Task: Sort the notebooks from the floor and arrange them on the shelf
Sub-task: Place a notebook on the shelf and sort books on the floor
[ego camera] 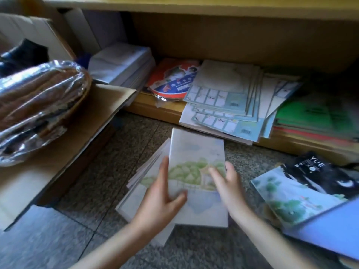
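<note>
Left hand (161, 193) pinches the top notebook (196, 152), right hand (227, 185) flat against it; its long axis points at the shelf (153, 109), which holds workbooks (223, 98)

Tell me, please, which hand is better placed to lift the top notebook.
Likely left: the left hand pinches the top notebook, thumb over its cover; the right hand only rests flat.
</note>
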The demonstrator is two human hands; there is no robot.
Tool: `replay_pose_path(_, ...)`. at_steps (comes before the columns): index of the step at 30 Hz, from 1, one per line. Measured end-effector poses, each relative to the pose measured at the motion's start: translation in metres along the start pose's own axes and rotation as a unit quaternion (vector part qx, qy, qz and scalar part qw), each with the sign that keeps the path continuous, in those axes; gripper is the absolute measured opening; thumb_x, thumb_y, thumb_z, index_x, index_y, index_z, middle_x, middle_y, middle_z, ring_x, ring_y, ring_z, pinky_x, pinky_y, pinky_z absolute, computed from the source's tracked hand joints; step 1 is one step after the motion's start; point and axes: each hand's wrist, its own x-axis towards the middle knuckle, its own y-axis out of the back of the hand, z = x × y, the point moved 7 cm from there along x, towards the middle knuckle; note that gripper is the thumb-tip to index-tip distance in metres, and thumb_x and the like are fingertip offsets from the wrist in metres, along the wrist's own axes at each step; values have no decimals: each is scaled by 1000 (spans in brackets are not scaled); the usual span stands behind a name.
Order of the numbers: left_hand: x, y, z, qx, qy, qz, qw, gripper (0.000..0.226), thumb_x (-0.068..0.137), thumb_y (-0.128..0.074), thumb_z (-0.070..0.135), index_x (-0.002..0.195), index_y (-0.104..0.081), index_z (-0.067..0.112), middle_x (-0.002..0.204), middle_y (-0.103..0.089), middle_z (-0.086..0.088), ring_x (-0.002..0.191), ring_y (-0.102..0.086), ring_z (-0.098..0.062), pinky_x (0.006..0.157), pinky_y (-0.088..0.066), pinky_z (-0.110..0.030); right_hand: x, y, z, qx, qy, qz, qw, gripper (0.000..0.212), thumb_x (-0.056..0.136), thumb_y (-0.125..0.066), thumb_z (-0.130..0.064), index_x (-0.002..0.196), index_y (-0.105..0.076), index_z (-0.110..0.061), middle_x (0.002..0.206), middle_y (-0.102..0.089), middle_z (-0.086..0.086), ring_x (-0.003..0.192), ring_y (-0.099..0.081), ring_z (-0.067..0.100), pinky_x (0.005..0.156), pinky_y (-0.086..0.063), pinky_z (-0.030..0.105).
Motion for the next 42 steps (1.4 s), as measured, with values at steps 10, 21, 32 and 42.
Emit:
replay_pose_path(10,45,58,200,-25,-242,19,970,85,81,-64,25,142,-13,54,131,-56,19,102,-66,-21,75,-56,-55,-43,122,-220,182,404,150,884,56,70,-47,-5,108,-27,-39,113,-42,6,105,-54,18,87,-46,23)
replay_pose_path(21,164,89,288,149,-280,181,931,33,93,-55,12,122,-52,27,127,-38,-1,76,-46,6,63,-36,2,44,129,-318,-75,451,151,876,81,70,-77,-7,138,-36,-26,152,-5,10,131,-25,7,88,-13,-11)
replay_pose_path(32,223,165,223,29,-82,297,951,23,94,-47,4,109,-57,18,116,-30,-8,104,-51,-37,93,-44,-32,88,61,-347,-254,479,-42,839,49,74,-76,-40,118,-59,-26,144,-32,-1,135,-29,10,99,-19,10)
replay_pose_path(42,200,143,225,425,-252,276,824,43,83,-47,42,121,-53,23,138,-37,-11,127,-28,-24,100,-15,-39,65,2,-360,-521,517,16,679,27,90,-44,-13,114,-57,-14,112,-61,5,103,-58,27,76,-48,35)
